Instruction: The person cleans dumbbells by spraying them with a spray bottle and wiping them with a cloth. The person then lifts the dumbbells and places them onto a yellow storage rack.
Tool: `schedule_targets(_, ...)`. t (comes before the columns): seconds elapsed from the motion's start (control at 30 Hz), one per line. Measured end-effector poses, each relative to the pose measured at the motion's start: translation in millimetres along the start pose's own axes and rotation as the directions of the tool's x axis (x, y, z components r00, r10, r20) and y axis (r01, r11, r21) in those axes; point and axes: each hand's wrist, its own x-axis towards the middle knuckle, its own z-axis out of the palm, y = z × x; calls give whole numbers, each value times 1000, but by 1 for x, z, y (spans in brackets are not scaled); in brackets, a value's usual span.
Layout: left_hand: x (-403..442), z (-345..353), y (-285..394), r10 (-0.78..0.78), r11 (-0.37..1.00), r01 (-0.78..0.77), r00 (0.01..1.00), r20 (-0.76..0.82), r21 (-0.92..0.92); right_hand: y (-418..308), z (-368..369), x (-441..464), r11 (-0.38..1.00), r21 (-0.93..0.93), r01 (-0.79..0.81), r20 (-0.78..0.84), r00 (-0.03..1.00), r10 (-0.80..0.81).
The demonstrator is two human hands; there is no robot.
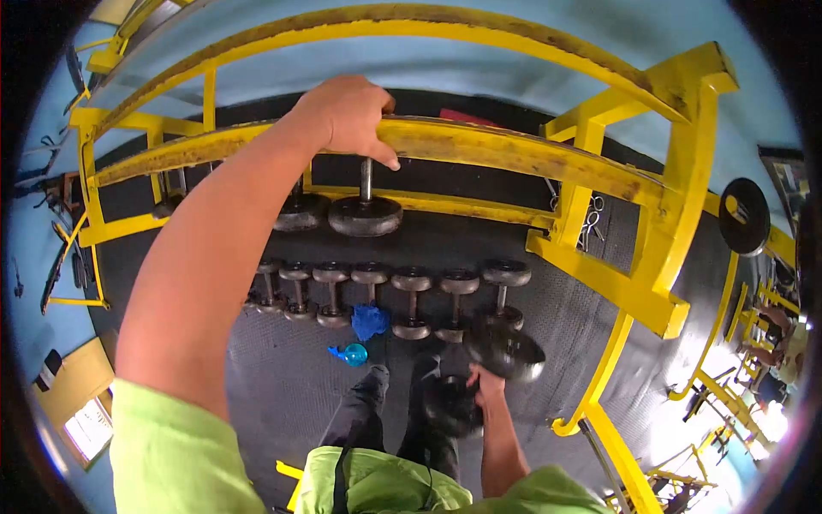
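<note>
My left hand is stretched forward and closed over the middle yellow rail of a rack, its thumb along the near side. Just below it, a dumbbell and other dumbbells show under that rail, partly hidden by my forearm. Down by my legs, my right hand is wrapped round the handle of a large black dumbbell. This dumbbell hangs tilted, one head beside my thigh and the other near the row on the floor. A blue cloth lies against one dumbbell of the row.
Several dumbbells stand in a row on the black floor between my feet and the rack. A small blue bottle is near my foot. Yellow frame legs jut out at right, with a weight plate and a person beyond.
</note>
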Motion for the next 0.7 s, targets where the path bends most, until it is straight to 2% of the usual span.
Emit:
schedule_targets(0.03,0,3,-1,11,1000,-11,1000,5,-4,-29,22,8,996,25,-85,16,996,84)
schedule_targets(0.1,1,0,-3,24,999,-23,1000,4,-23,-58,56,47,997,65,45,107,993,-52)
schedule_targets(0.13,0,-1,-3,5,999,-4,1000,13,-38,-70,74,69,998,-9,59,68,996,-58)
schedule_targets(0.17,1,-3,-2,18,999,-16,999,31,-44,-87,93,83,999,33,32,86,996,-35)
schedule_targets(0.23,2,-2,-3,36,999,-34,998,60,-39,-130,134,96,989,-56,135,189,974,-123)
schedule_targets(0.27,2,1,-3,25,998,-21,997,68,-52,-150,159,97,977,-3,211,194,959,-206)
schedule_targets(0.3,3,3,-6,34,999,-32,998,54,-39,-158,173,118,972,31,233,247,940,-234)
schedule_targets(0.33,4,4,-7,47,999,-46,998,37,-25,-177,195,118,955,-20,297,259,924,-282)
schedule_targets(0.37,2,1,-6,41,999,-40,998,55,-25,-189,210,126,956,-47,291,272,924,-268)
schedule_targets(0.47,3,-1,-8,53,996,-45,993,108,-73,-210,245,167,938,-167,303,271,929,-252)
schedule_targets(0.53,2,-5,-7,29,996,-15,987,159,-86,-225,265,173,947,-104,304,297,918,-262)
schedule_targets(0.57,3,-7,-10,34,994,-19,989,144,-108,-220,262,209,945,-179,273,350,916,-198)
schedule_targets(0.6,3,-5,-10,50,990,-31,989,138,-138,-216,271,208,948,-173,267,359,914,-191)
schedule_targets(0.7,3,-2,-10,55,988,-36,990,127,-151,-223,295,209,889,-194,414,385,866,-320)
